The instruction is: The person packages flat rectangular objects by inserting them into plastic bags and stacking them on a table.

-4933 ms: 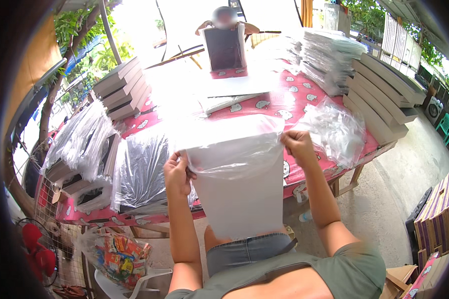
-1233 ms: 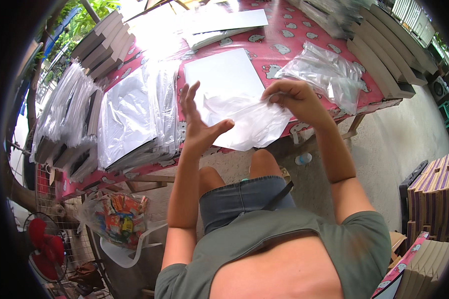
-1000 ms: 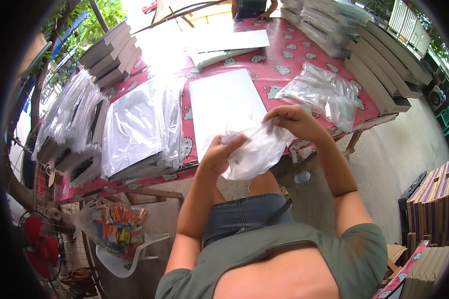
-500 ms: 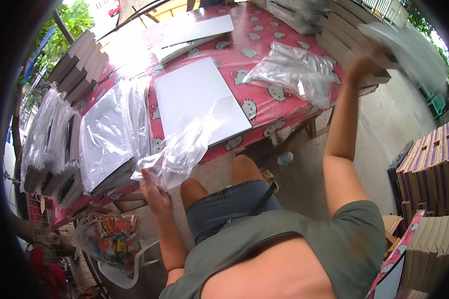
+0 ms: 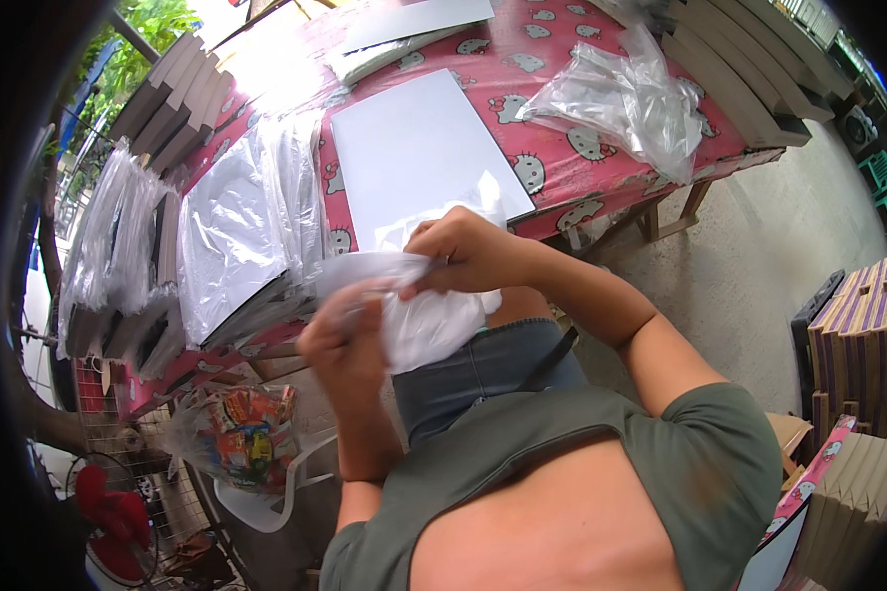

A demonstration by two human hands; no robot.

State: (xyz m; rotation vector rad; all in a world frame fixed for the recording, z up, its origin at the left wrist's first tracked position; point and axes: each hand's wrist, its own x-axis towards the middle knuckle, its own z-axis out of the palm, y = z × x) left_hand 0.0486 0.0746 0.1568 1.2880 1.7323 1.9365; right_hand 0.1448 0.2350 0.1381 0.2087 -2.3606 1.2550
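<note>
A clear plastic bag (image 5: 429,330) hangs between my two hands over my lap, at the table's near edge. My right hand (image 5: 463,251) is closed, pinching the bag near its upper part. On the other side my left hand (image 5: 350,330), smeared by motion, has its fingers curled round the bag's left end. Just beyond, a flat white board (image 5: 419,148) with a dark edge lies on the table, its near corner partly hidden by the plastic and my hand. To its left, white boards in clear plastic (image 5: 237,236) form a stack.
Loose plastic bags (image 5: 621,103) lie crumpled on the pink patterned table (image 5: 552,177). Grey-brown stacks (image 5: 749,74) stand at the far right and far left. More plastic-wrapped stacks (image 5: 118,246) sit at left. A red fan (image 5: 113,522) and a bundle of striped cartons (image 5: 857,335) flank me.
My right hand has come in from the far right, where it was swinging a sheet of plastic, to meet the left hand at the bag. The view has shifted slightly.
</note>
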